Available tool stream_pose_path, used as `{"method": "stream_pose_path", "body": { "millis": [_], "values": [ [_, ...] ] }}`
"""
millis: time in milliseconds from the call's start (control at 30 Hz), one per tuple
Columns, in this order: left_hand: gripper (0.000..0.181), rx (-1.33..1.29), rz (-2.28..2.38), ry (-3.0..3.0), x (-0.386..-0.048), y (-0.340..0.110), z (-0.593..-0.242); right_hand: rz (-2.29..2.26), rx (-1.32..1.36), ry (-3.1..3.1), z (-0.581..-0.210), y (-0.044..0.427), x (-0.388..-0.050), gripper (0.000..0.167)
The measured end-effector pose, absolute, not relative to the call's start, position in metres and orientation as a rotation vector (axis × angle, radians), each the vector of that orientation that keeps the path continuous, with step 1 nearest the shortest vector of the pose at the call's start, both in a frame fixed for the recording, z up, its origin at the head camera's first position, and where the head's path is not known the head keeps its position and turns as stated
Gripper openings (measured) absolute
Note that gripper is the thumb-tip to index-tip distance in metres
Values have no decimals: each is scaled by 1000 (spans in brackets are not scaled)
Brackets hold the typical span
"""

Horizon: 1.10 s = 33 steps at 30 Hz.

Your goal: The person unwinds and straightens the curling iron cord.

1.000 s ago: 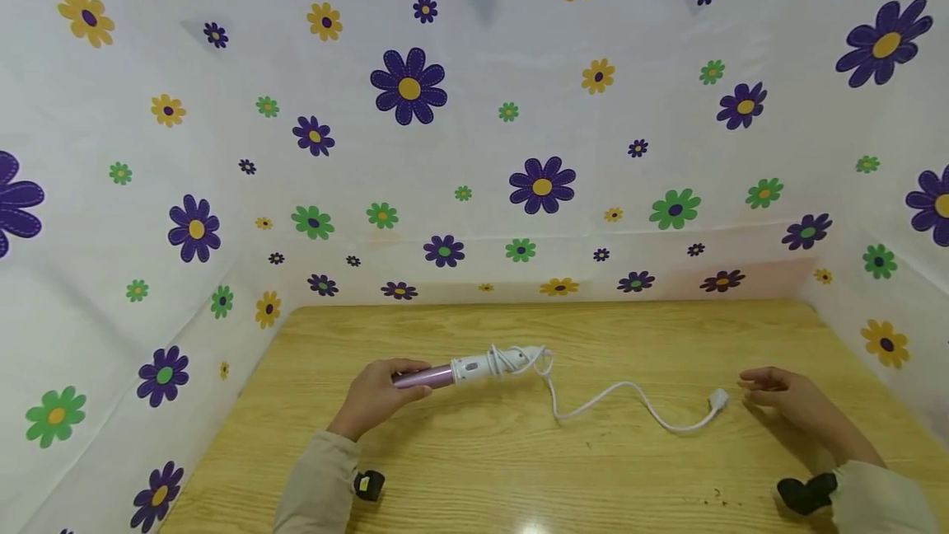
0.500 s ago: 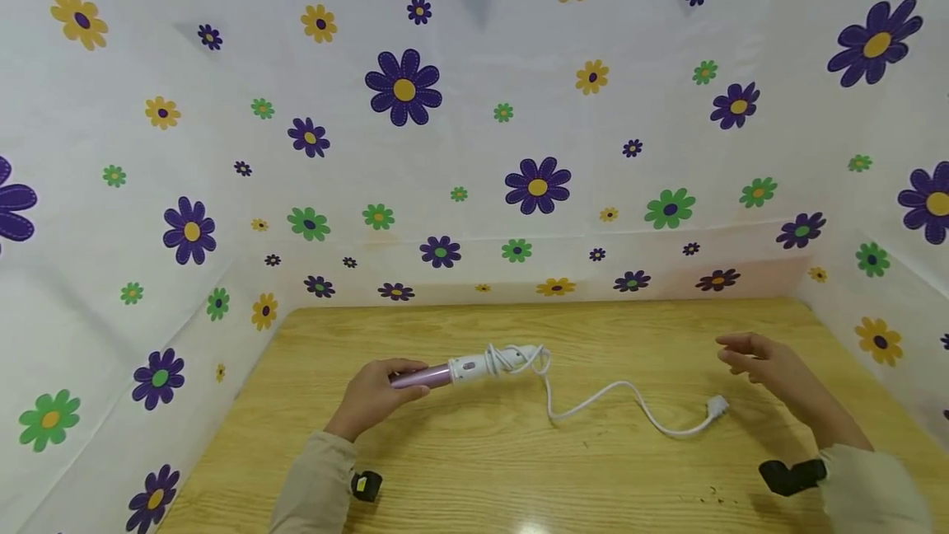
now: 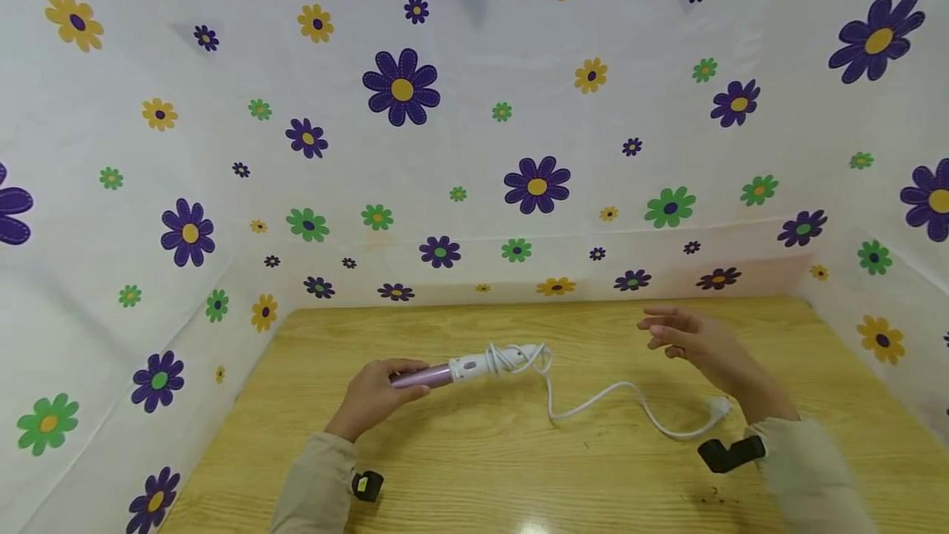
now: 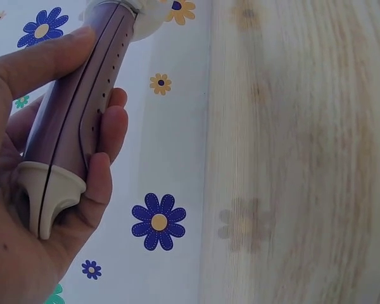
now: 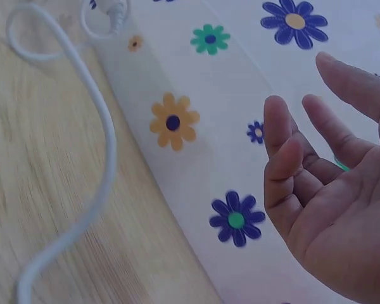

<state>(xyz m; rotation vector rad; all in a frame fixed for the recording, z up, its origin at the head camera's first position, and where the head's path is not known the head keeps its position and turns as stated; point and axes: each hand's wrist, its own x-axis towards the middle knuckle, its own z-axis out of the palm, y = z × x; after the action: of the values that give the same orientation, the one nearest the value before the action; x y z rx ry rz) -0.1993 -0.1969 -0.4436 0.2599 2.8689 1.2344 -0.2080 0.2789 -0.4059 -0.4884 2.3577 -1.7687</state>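
My left hand [image 3: 368,398] grips the pink barrel end of a curling iron [image 3: 474,367]. Its white handle points right, with part of the cord wound round it. In the left wrist view, thumb and fingers curl round the purplish-pink barrel [image 4: 73,104], which has a lengthwise slit, small holes and a cream tip. The loose white cord [image 3: 593,399] winds rightward over the table to a white plug [image 3: 719,409]. Above the table, between handle and plug, my right hand [image 3: 704,348] holds nothing, its fingers loosely bent; the right wrist view shows the cord [image 5: 107,142] apart from it.
A wooden table [image 3: 519,468] lies beneath. White flower-printed sheeting [image 3: 474,147] encloses its back and both sides. Black wrist devices sit at the left cuff [image 3: 366,485] and right cuff [image 3: 730,455]. A few dark specks mark the front right of the table.
My right hand has lifted from beside the plug and moved left and away from me, past the plug. The left hand and the curling iron have stayed in place.
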Motion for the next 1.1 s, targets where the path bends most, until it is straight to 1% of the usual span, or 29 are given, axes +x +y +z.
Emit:
{"method": "stream_pose_path", "body": {
  "millis": [67, 133, 300, 433, 667, 800, 1100],
  "values": [
    [34, 268, 1237, 2866, -199, -197, -444, -1801, -488, 2314, -405, 269, -210, 35],
    [34, 270, 1243, 2861, -198, -197, -444, -1822, -490, 2281, -406, 259, -213, 37],
    [34, 287, 1237, 2878, -197, -198, -445, -1807, -474, 2248, -415, 235, -223, 53],
    [34, 297, 1242, 2875, -199, -197, -445, -1749, -441, 2217, -428, 218, -232, 59],
    [33, 306, 1254, 2863, -198, -196, -444, -1662, -379, 2205, -450, 196, -242, 62],
    [33, 312, 1262, 2860, -198, -195, -443, -1646, -402, 2214, -457, 190, -247, 63],
    [36, 311, 1285, 2826, -200, -198, -445, -1665, -494, 2062, -469, 176, -252, 60]
  ]
}}
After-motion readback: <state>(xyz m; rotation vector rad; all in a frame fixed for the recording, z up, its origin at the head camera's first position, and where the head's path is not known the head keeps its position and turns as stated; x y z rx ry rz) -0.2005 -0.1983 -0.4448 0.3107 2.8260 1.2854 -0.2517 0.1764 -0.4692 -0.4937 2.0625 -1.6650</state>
